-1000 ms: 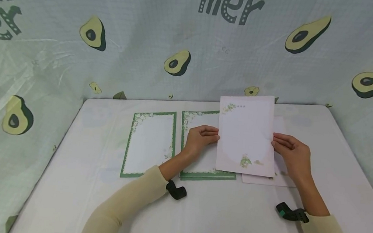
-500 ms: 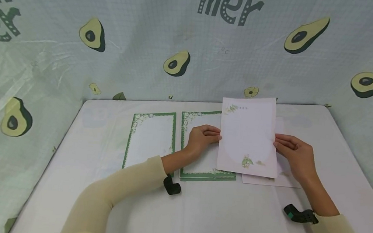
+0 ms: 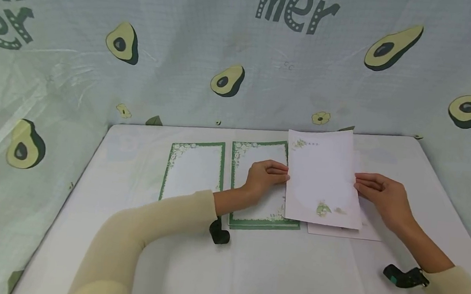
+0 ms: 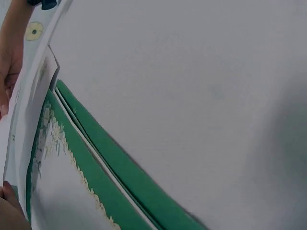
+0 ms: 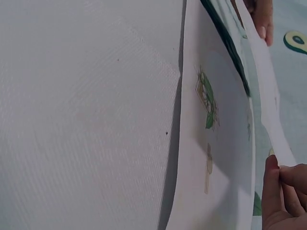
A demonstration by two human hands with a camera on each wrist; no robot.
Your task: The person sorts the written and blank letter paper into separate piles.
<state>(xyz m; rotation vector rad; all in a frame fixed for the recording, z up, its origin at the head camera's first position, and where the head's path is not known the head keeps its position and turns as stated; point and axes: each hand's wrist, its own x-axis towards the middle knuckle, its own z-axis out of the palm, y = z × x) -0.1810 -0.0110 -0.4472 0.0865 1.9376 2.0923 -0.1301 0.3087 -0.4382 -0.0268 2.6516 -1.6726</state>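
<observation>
Floral stationery sheet (image 3: 320,178) right of centre, edges pinched by left hand (image 3: 267,178) and right hand (image 3: 384,197), seems mid-alignment, probably needing level lowering

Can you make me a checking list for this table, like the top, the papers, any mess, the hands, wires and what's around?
Surface: white table, with faint crease lines.
Job's things: pale pink sheet held up, plant drawings facing the head camera; similar pink sheet lying below it; green-bordered stack; single green-bordered sheet to its left.
Clutter: nothing seen.
Hands: left hand and right hand pinch opposite side edges of the raised sheet.
Cables: nothing seen.
Surroundings: avocado-print covering behind and at both sides.
</observation>
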